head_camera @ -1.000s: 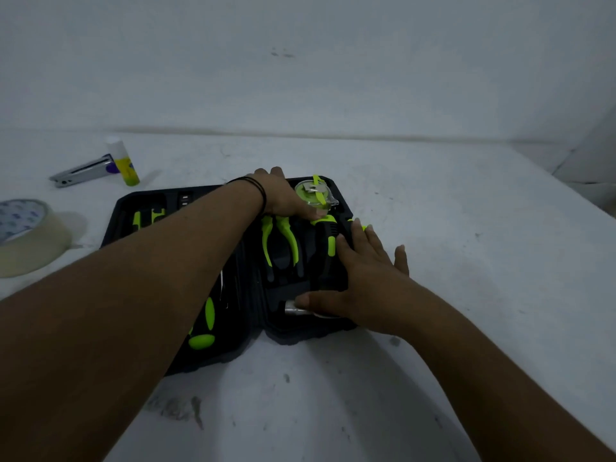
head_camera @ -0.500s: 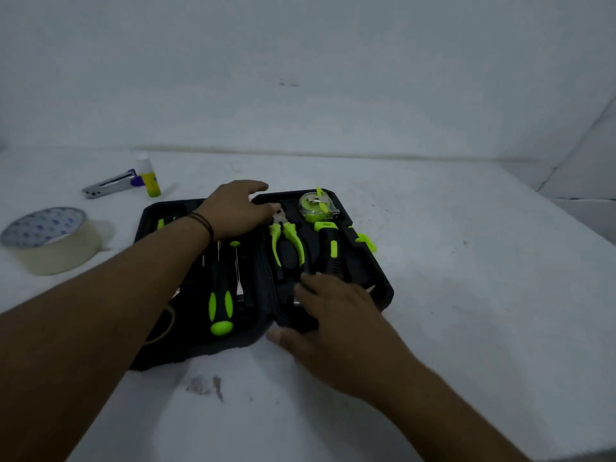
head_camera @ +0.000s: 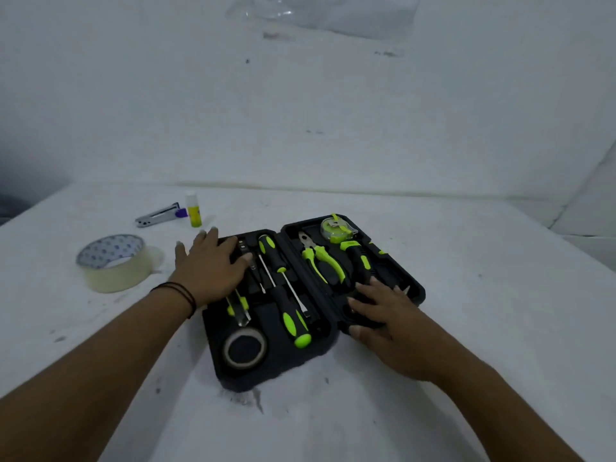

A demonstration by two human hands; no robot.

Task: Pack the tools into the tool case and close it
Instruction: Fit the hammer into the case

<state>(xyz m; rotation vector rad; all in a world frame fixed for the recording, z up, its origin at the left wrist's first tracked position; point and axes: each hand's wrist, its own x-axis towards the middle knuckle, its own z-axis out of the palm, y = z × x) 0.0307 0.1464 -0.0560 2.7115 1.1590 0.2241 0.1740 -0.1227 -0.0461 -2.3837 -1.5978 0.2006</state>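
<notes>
Meanwhile left hand flat on tool case left edge; right hand flat on right half.

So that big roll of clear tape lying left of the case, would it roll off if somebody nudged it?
Probably not as it lies: the clear tape roll rests flat on its side on the table, so a nudge should slide it. Stood on edge, its round shape would likely roll. It looks hollow, a ring around an open core, so probably light.

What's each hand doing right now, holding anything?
Left hand: open, flat on the tool case, left half.
Right hand: open, resting on the right half, holding nothing.
</notes>
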